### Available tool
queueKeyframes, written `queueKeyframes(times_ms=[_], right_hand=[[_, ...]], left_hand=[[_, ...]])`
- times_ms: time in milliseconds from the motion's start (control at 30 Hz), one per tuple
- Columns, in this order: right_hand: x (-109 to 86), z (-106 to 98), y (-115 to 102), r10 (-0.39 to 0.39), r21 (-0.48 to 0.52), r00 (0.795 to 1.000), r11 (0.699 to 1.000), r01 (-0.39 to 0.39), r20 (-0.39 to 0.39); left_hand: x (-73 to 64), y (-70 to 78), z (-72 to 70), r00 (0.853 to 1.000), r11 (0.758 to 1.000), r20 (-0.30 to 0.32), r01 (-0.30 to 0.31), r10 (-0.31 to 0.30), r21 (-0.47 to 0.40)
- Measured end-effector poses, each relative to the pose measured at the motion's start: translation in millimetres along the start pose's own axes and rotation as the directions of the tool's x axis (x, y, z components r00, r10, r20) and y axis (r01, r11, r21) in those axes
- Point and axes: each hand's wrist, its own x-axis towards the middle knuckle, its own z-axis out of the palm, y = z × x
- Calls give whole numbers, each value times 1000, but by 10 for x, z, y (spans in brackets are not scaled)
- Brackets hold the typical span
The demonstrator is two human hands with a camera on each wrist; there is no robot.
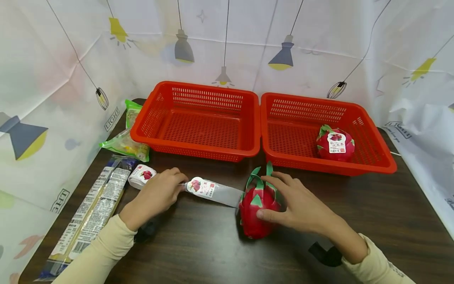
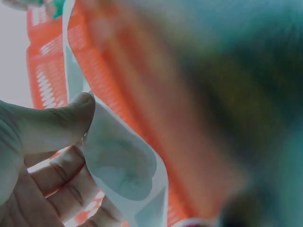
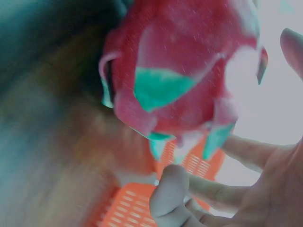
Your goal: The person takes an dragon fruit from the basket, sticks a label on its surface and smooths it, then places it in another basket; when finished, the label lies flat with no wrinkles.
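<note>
**While the left hand (image 1: 156, 195) pinched a label strip (image 1: 225, 194), the right hand (image 1: 305, 209) spread about a dragon fruit (image 1: 258, 219)**

Where the left thumb met the left fingers (image 2: 59, 170), the strip's near end was pinched between them, just beside a printed sticker (image 1: 200, 186). The right fingers (image 3: 248, 151) were spread, the thumb apart from them, around the fruit's right side; how firmly they touched it could not be told. That fruit lay on the counter (image 1: 220, 252), its leafy end toward the red baskets, and the strip's other end reached its left side. Just left of the left hand sat a label roll (image 1: 142, 176); whether roll and strip joined was hidden.

Farther out, the left basket (image 1: 195, 149) and the right basket (image 1: 298, 161) stood side by side, the latter holding a labelled second dragon fruit (image 1: 348, 148). Green-edged packets (image 1: 129, 144) rested beside the left basket, and long printed packets (image 1: 103, 209) lay along the counter's left edge.
</note>
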Motion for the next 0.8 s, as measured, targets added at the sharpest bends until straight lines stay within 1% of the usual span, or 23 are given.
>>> queueKeyframes(times_ms=[67, 167, 267, 300, 367, 433, 533, 600, 667, 800], right_hand=[[28, -60, -27, -20, -7, 1000, 1000, 20, -24], [93, -165, -75, -64, 27, 994, 997, 67, -83], [200, -259, -156, -139, 84, 978, 985, 153, -158], [248, -281, -199, -166, 101, 970, 977, 186, -177], [355, -314, -310, -217, 122, 957, 962, 243, -193], [464, -327, -448, -255, 135, 950, 950, 281, -179], [610, -315, -659, -287, 156, 950, 940, 304, -120], [685, -289, -777, -313, 175, 947, 930, 322, -75], [749, -250, -870, -349, 198, 936, 916, 350, -41], [851, -154, -985, -397, 249, 918, 889, 385, -4]], left_hand=[[-30, -15, -112, 1000, 1000, -22, 5, -6, -23], [-72, -11, -279, 998, 998, -53, 17, -20, -60], [-102, 28, -396, 996, 995, -89, 20, -28, -99], [-110, 44, -423, 994, 994, -106, 13, -25, -111], [-117, 77, -465, 990, 993, -144, -22, 4, -120], [-117, 110, -492, 982, 991, -184, -64, 41, -121], [-106, 157, -522, 970, 986, -233, -108, 77, -125], [-97, 186, -537, 965, 981, -251, -119, 78, -150], [-89, 208, -552, 962, 975, -262, -127, 77, -180], [-83, 236, -571, 957, 967, -275, -151, 91, -206]])
